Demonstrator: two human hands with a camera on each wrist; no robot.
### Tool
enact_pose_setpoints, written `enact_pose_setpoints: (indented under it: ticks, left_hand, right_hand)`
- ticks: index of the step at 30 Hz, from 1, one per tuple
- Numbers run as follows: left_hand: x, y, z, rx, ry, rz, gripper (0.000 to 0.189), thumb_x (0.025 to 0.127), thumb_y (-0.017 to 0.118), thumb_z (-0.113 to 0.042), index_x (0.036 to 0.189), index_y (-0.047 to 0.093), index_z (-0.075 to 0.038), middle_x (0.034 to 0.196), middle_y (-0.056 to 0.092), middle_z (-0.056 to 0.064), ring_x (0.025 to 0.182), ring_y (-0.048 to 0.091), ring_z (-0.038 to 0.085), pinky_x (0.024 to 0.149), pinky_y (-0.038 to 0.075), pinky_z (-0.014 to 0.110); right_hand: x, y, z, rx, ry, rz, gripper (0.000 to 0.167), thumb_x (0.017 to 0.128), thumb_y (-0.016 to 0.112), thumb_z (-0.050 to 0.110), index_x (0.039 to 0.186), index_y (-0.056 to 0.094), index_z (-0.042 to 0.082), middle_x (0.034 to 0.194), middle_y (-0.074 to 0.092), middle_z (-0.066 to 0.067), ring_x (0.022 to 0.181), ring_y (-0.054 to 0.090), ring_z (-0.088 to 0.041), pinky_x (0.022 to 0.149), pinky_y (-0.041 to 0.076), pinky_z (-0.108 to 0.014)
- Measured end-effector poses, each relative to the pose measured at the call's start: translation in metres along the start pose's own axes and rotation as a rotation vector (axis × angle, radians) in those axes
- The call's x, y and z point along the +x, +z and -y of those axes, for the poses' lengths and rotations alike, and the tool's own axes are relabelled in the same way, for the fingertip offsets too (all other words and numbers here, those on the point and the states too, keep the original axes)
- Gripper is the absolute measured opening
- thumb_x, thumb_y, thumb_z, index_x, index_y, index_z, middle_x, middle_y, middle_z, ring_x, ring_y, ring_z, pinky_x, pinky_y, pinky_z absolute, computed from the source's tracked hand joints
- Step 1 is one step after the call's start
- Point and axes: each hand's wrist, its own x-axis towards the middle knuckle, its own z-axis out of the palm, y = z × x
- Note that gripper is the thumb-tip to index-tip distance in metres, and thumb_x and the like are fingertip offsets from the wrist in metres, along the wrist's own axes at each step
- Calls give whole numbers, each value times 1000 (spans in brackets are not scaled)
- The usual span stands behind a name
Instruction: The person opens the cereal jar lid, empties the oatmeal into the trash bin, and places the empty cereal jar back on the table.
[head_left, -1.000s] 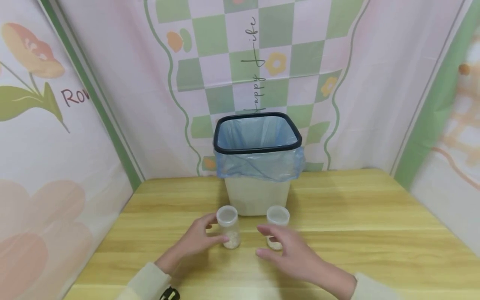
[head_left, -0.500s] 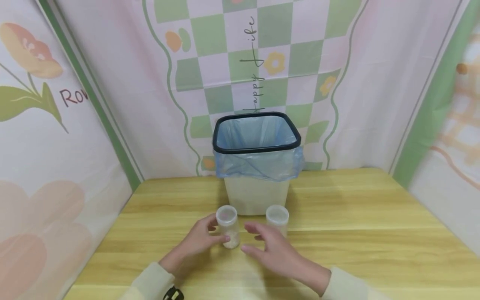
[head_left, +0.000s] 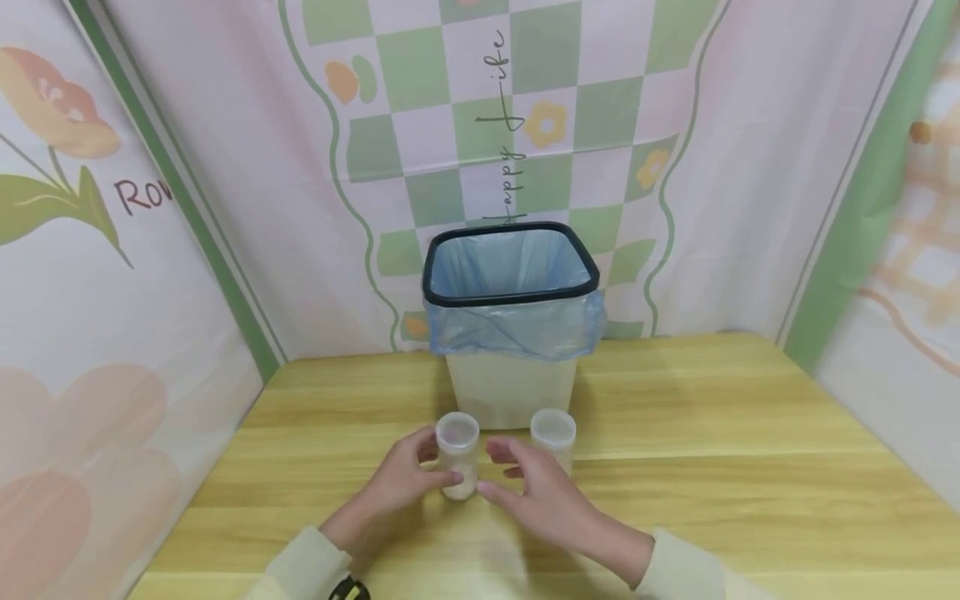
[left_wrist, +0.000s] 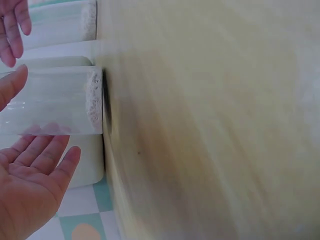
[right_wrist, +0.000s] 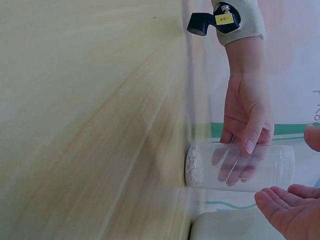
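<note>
A clear jar (head_left: 459, 454) with a frosted whitish lid stands on the table, with a thin layer of white grains (left_wrist: 93, 97) at its bottom. My left hand (head_left: 405, 477) holds it from the left, thumb across the front and fingers (right_wrist: 235, 165) behind, seen through the wall. Just right of this jar is my right hand (head_left: 543, 496), thumb and fingers apart and nothing between them; its fingertips (right_wrist: 270, 202) come close to the jar's side. Partly hidden behind the right hand, a second similar jar (head_left: 554, 432) stands upright, also with white grains.
Behind the jars stands a cream trash bin (head_left: 510, 392) with a black rim and a blue liner bag (head_left: 517, 329). Patterned cloth (head_left: 420, 133) hangs at the back and both sides of the wooden table (head_left: 712, 442). A black device (right_wrist: 225, 20) sits on the left wrist.
My right hand has moved left, from in front of the second jar to beside the first. The first jar has shifted very slightly in my left hand's grip.
</note>
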Motion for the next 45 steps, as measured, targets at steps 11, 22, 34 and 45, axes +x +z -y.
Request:
enact_pose_setpoints:
  ticks: [11,22,34,45]
  left_hand:
    - [-14,5,-21,4,49,25,54,76,83,-17,122,60,-3,116,66,9,110,60,29,101,45,50]
    - [-23,12,-26,58,121,69,57,75,83,-26,123,60,-8,112,66,-4,106,62,18,99,47,42]
    - [-32,27,-38,104,223,57,52,72,86,-28,116,63,-9,103,67,-7,97,63,12,91,52,30]
    - [-34,36,-42,118,276,52,52,73,86,-30,114,64,-8,104,67,-5,94,63,10,88,54,28]
  right_hand:
    - [-4,0,2,-15,-5,-23,50,87,73,25,127,55,2,117,61,-11,105,59,-28,85,55,-43]
    - [-12,-6,1,86,33,-32,55,81,80,21,129,55,9,108,61,5,100,58,-22,83,55,-37]
    - [-21,-6,-4,317,65,-111,48,81,79,16,121,57,0,110,61,-9,101,55,-22,84,53,-32]
    - [-29,0,-2,418,114,-177,49,78,79,7,121,56,-4,109,60,-12,97,56,-21,85,51,-28]
